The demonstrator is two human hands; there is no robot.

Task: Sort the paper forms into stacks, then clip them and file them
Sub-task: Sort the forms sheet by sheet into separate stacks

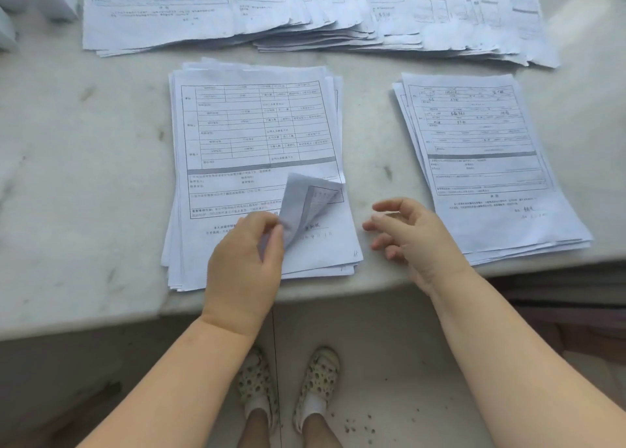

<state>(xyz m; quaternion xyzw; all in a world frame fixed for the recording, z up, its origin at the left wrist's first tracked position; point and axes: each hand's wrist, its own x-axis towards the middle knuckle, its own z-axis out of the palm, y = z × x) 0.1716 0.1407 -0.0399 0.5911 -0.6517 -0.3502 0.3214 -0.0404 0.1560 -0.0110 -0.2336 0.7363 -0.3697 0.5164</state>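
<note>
Viewing: head camera only, looking down over a pale marble desk and the floor in front of it.
Middle stack: paper forms piled loosely at the desk's near edge, printed grid facing up, sheet edges fanned unevenly.
Left hand: left hand lies on the near part of the middle stack; fingers and thumb pinch the lower right corner of the top sheet.
Top sheet corner: curled corner is lifted and folded back, showing its underside.
Right hand: right hand hovers over the desk edge between the two near stacks, fingers loosely curled and spread, holding nothing.
Right stack: filled-in forms to the right, tilted slightly, well apart from the middle stack.
Far piles: overlapping forms spread along the back of the desk.
Floor: spotted shoes below the desk edge.
</note>
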